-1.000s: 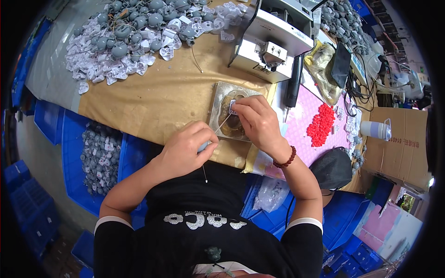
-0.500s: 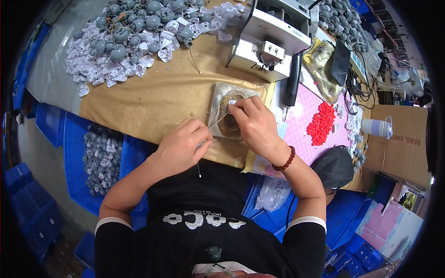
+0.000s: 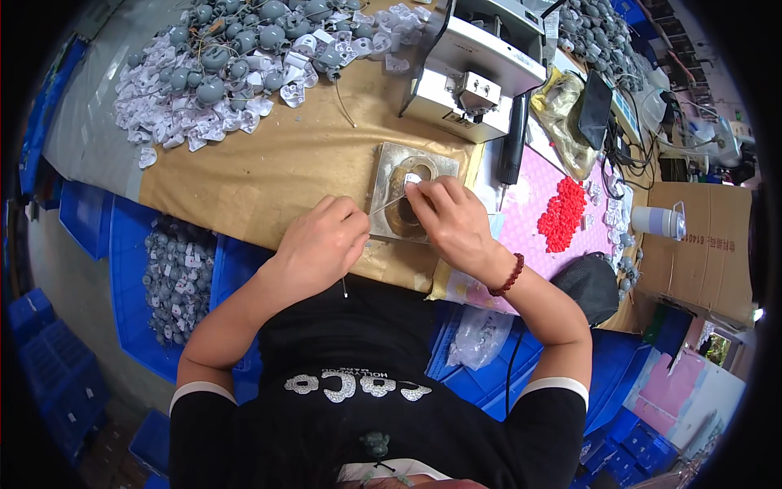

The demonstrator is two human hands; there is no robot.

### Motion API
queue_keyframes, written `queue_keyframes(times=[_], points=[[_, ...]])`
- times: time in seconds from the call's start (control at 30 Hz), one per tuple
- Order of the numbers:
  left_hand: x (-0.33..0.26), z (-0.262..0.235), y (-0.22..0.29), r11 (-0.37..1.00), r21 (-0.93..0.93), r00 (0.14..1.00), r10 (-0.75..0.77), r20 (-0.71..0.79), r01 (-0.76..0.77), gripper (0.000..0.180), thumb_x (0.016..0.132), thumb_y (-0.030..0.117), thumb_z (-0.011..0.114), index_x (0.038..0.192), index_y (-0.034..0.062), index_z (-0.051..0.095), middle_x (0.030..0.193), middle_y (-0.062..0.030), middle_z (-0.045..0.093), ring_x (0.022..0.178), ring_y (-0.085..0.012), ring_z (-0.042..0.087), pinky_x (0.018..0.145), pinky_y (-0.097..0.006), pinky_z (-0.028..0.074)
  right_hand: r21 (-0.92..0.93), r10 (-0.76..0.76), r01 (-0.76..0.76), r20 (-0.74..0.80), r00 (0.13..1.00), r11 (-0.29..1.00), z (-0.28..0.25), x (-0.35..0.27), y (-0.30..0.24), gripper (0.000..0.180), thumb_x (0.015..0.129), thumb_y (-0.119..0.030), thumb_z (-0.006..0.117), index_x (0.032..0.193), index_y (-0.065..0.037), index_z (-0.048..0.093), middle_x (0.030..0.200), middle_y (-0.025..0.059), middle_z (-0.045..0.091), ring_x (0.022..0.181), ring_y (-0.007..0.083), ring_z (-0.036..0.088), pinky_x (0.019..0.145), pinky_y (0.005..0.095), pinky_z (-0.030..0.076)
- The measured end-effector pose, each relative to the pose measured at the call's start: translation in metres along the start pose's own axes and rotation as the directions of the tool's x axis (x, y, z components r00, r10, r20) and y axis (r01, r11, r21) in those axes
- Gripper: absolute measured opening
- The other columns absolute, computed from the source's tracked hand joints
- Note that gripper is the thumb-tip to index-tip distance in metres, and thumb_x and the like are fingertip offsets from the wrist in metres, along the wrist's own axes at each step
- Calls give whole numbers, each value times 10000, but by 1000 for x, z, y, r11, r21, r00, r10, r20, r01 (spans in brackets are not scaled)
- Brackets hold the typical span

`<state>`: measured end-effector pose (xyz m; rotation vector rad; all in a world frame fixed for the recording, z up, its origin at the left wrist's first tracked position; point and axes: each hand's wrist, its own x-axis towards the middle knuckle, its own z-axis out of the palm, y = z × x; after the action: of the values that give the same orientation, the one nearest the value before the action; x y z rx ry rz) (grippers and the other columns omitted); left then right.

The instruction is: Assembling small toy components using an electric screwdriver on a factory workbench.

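A thin pale cord runs between my two hands above a square metal block that has a rounded hollow in its top. My left hand is closed on the cord, whose loose end hangs below the fist near my shirt. The fingers of my right hand pinch the cord's other end at a small white part over the hollow. These fingertips hide much of the part and some of the block.
Grey balls and white plastic pieces lie heaped at the far left. A white machine stands beyond the block, beside a black electric screwdriver. Red pieces cover part of a pink mat. A blue bin of grey parts sits left.
My left hand has shifted slightly up and left, and the hanging cord end has risen. My right hand and forearm have moved a little to the right. The cord stays held between them.
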<state>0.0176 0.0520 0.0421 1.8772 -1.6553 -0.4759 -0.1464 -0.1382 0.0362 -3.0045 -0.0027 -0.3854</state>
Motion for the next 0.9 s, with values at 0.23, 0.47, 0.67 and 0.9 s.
queue_keyframes(times=[0.23,0.47,0.67,0.9], points=[[-2,2,-4,1000,4,1000,-5,4,5,120,824,73,706,881,44,604,921,-100,574,906,-303,588,761,-410,502,67,41,-40,-11,999,997,1,1,3,445,702,-1,640,1143,-43,686,1030,53,636,941,255,601,704,341,550],[-1,1,-8,1000,17,1000,-15,11,15,111,829,78,698,875,50,601,916,-92,569,902,-302,587,745,-419,503,90,69,-67,-22,997,994,3,1,0,470,697,16,639,1161,-45,681,1048,75,627,947,271,604,719,355,553],[0,5,-10,998,50,998,-46,44,44,134,817,75,698,918,52,612,952,-103,574,940,-311,584,784,-418,501,72,40,-40,3,999,997,4,0,1,467,726,-31,643,1192,-6,651,1062,101,593,991,292,579,775,368,542],[24,35,13,961,273,981,95,-166,-47,573,788,165,749,1331,98,577,1366,-139,530,1313,-344,456,1053,-526,373,286,144,-124,-50,988,950,11,-6,3,450,734,38,692,1177,-23,641,1082,140,601,1035,324,571,839,396,528]])
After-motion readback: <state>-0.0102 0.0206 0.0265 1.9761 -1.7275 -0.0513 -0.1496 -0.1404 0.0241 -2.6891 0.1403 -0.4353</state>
